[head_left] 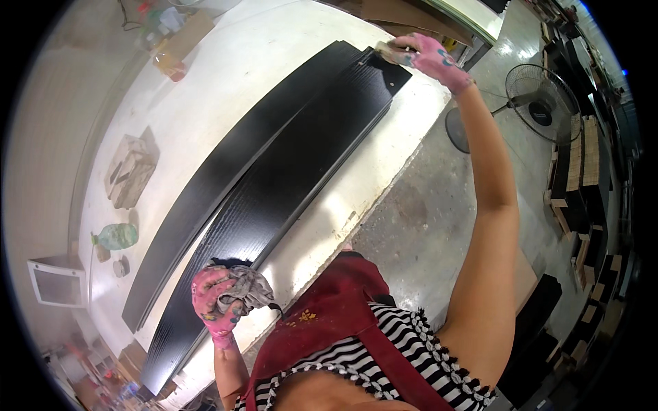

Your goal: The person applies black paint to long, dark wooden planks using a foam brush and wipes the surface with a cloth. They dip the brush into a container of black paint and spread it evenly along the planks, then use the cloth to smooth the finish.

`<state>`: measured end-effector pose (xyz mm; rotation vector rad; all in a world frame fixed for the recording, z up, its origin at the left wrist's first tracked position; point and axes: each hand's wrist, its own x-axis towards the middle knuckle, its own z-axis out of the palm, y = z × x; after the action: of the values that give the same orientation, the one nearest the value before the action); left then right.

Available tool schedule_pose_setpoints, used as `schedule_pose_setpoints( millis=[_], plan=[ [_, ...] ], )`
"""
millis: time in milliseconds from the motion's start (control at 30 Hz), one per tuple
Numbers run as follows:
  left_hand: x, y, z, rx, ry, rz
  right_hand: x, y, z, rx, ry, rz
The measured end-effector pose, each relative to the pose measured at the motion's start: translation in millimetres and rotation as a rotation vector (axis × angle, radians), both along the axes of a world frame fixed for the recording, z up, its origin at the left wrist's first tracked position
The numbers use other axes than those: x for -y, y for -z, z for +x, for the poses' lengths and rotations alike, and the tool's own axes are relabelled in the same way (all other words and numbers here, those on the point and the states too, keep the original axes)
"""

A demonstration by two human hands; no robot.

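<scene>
Two stacks of long black boards with visible wood grain lie on a white worktable [288,274]; the nearer black board [274,178] is on top of another. A second black board [226,154] lies alongside at its far side. My left hand [212,301], in a pink patterned glove, is closed on a crumpled grey rag [248,290] over the board's near left part. My right hand [433,58], gloved alike, reaches to the far right end. Its fingers close round a small pale pad [394,53] against the board's end corner.
A blocky wooden piece [129,171], a green crumpled bag [118,236] and a plastic bottle [168,61] stand toward the table's far left side. On the floor at right is a fan [541,103], with stacked black and wooden pieces [582,157] beyond it.
</scene>
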<state>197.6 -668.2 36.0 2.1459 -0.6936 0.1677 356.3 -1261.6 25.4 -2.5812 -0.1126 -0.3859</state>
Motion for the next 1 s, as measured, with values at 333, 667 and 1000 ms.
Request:
schedule_pose_setpoints(
  millis=[333, 667, 1000],
  plan=[
    [1.6, 2.0, -2.5, -0.001, -0.038, -0.026, 0.6, 17.9, -109.7, 0.134, 0.161, 0.324],
    [-0.7, 1.3, -0.5, 0.032, -0.033, 0.008, -52.2, 52.7, -91.4, 0.367, 0.436, 0.01],
    [-3.3, 1.5, 0.7, 0.026, -0.007, -0.047, -243.7, 37.6, -173.9, 0.249, 0.07, -0.233]
  ],
)
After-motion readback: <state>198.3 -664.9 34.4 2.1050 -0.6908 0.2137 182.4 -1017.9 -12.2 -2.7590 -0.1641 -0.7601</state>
